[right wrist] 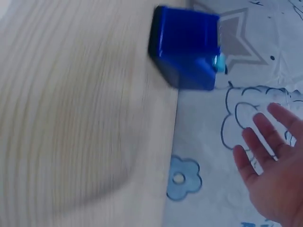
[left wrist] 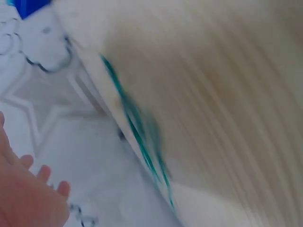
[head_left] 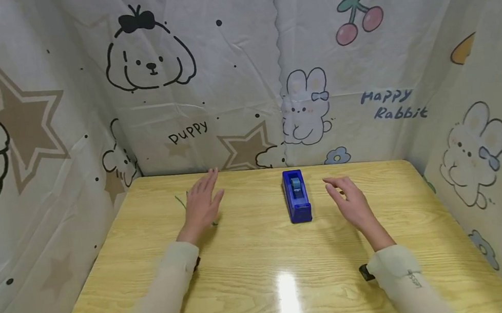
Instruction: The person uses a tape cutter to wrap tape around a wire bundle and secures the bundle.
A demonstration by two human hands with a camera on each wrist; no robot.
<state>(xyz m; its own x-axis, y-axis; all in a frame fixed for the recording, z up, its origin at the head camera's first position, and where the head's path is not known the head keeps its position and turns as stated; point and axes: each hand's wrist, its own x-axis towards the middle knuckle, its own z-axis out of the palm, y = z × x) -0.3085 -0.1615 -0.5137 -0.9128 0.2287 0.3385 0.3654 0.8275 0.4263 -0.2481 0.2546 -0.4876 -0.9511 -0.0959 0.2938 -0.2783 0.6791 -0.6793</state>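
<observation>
A blue tape dispenser (head_left: 297, 197) with a small roll of tape stands towards the back of the wooden table, between the two hands. It also shows in the right wrist view (right wrist: 187, 45). My left hand (head_left: 200, 203) is held over thin green strands (left wrist: 137, 127), fingers extended and holding nothing; in the head view the hand covers most of them. To the right of the dispenser, apart from it, is my right hand (head_left: 351, 204). Its fingers are loosely bent in the head view and spread in the right wrist view, with nothing held.
Printed cloth (head_left: 232, 76) hangs behind the table (head_left: 246, 281) and on both sides. Its back part meets the table's far edge. A bright light reflection lies on the tabletop near the front. Dark bands sit at both wrists.
</observation>
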